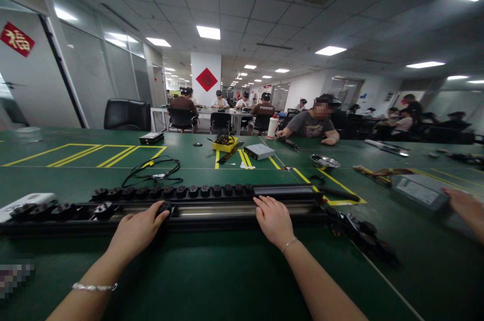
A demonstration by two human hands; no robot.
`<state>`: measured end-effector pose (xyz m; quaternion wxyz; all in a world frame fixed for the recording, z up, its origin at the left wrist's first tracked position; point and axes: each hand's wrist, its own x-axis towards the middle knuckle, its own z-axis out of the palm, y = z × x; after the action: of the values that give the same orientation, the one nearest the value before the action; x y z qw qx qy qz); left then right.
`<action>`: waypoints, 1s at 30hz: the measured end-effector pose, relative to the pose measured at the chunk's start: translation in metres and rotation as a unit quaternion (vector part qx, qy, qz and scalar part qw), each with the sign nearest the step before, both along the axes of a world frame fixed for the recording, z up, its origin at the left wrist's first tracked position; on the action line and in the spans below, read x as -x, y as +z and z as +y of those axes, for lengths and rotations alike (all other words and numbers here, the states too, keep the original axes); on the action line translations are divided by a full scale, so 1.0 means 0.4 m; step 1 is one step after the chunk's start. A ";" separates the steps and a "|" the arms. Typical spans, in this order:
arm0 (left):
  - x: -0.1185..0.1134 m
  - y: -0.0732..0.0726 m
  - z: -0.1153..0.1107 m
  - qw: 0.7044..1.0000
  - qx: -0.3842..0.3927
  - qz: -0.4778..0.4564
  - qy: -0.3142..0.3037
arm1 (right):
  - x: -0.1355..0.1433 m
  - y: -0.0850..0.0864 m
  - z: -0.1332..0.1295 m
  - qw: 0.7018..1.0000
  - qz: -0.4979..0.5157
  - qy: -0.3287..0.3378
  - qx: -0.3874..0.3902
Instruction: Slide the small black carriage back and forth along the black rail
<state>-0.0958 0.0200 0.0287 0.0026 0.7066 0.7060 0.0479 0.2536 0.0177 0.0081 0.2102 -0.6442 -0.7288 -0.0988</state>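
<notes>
A long black track (219, 210) with a shiny metal channel lies across the green table before me. In its left part, my left hand (138, 228) has thumb and fingers closed around a small black plug-like block (163, 207) set in the channel. My right hand (275, 221) rests on the right part of the track, fingers stretched out and holding nothing. Behind it, a row of black plug-like blocks (181, 191) sits along a second black rail (287, 190). More black blocks with metal prongs (64, 211) stand at the track's left end.
Black cables (159, 172) lie beyond the rails, near a yellow box (224, 144) and a grey box (259, 151). To the right are a metal bowl (325, 161), tangled black parts (363, 235) and a power supply (419, 191) beside another person's hand (467, 210). A person (312, 122) sits opposite.
</notes>
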 end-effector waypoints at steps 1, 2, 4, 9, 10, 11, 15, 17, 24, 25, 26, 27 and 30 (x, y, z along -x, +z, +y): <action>-0.001 0.000 0.000 1.000 0.000 0.000 -0.002 | 0.000 0.000 0.000 1.000 0.001 0.001 -0.001; -0.001 0.000 -0.001 1.000 0.000 -0.002 -0.003 | -0.001 -0.001 -0.001 1.000 0.001 0.001 -0.002; 0.000 -0.003 0.000 1.000 0.001 -0.006 -0.003 | -0.001 -0.001 -0.001 1.000 0.001 0.001 -0.002; 0.007 -0.016 0.003 1.000 -0.020 -0.003 -0.005 | 0.000 0.000 -0.003 1.000 0.005 0.003 -0.003; 0.008 -0.019 0.004 1.000 -0.025 -0.002 -0.004 | 0.000 0.000 -0.003 1.000 0.006 0.003 -0.001; 0.009 -0.021 0.005 1.000 -0.029 -0.002 -0.004 | 0.001 0.001 -0.003 1.000 0.007 0.003 0.000; 0.007 -0.025 0.006 1.000 -0.029 -0.001 -0.006 | 0.002 -0.001 -0.005 1.000 0.006 -0.002 -0.007; 0.005 -0.025 0.006 1.000 -0.027 -0.004 -0.007 | 0.002 -0.003 -0.004 1.000 0.005 -0.003 -0.009; 0.004 -0.023 0.007 1.000 -0.026 -0.008 0.000 | 0.000 -0.004 -0.001 1.000 0.012 -0.004 -0.006; 0.003 -0.023 0.007 1.000 -0.026 -0.008 0.001 | 0.000 -0.003 -0.001 1.000 0.013 -0.004 -0.005; 0.001 -0.023 0.007 1.000 -0.026 -0.008 0.001 | 0.000 -0.002 -0.001 1.000 0.012 -0.004 -0.003; -0.003 -0.023 0.007 1.000 -0.027 -0.010 0.000 | 0.000 -0.001 -0.001 1.000 0.012 -0.003 -0.002; -0.019 -0.023 0.007 0.999 -0.028 -0.017 -0.006 | 0.000 0.001 0.000 1.000 0.010 0.000 -0.001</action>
<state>-0.0884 0.0228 0.0195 -0.0044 0.7094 0.7003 0.0795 0.2538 0.0177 0.0087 0.2182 -0.6450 -0.7265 -0.0930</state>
